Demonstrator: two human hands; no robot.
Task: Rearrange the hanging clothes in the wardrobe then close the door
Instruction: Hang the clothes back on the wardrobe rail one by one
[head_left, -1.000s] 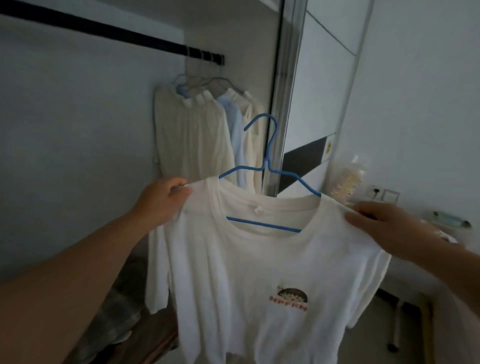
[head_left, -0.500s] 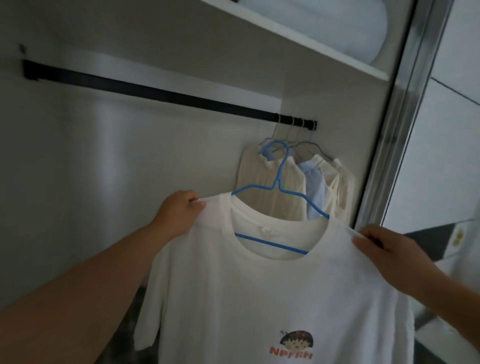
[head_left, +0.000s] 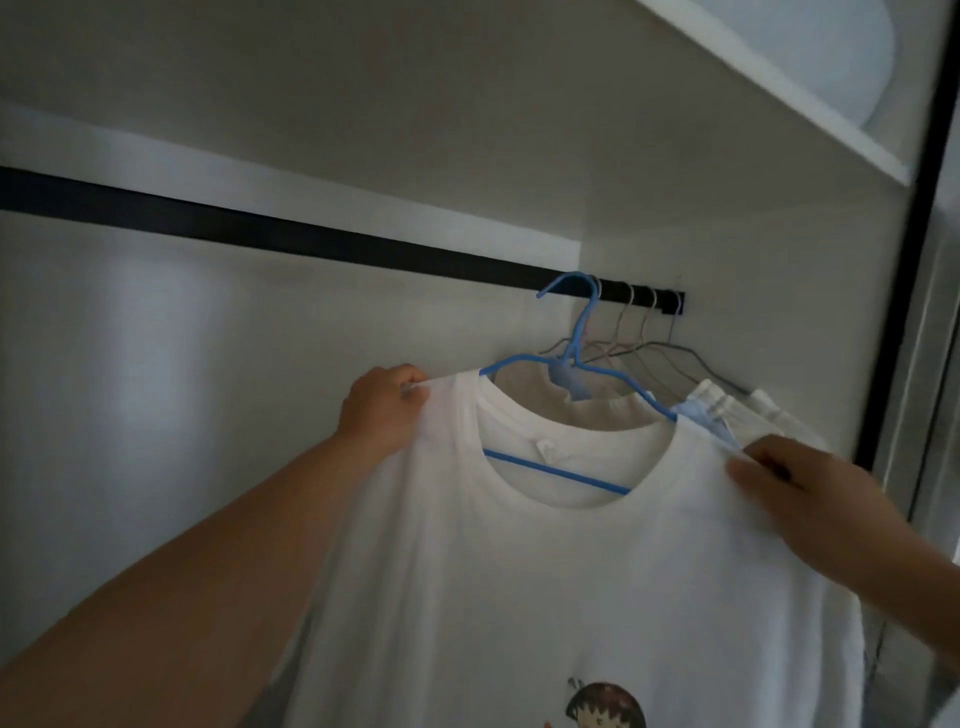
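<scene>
A white T-shirt (head_left: 561, 577) with a cartoon print hangs on a blue hanger (head_left: 581, 332). My left hand (head_left: 384, 410) grips the shirt's left shoulder and my right hand (head_left: 800, 483) grips its right shoulder. The hanger's hook sits level with the black rail (head_left: 322, 241), right at it; whether it rests on the rail is unclear. Behind it, several pale garments (head_left: 727, 410) hang on wire hangers at the rail's right end.
A white shelf (head_left: 779, 88) runs above the rail with a pale bundle (head_left: 852, 57) on it. The wardrobe's dark door frame (head_left: 904, 291) stands at the right. The rail's left stretch bears no hangers.
Both hands have lifted the shirt and hanger up and toward the rail; the hook now reaches the rail beside the hanging garments. The view has tilted upward.
</scene>
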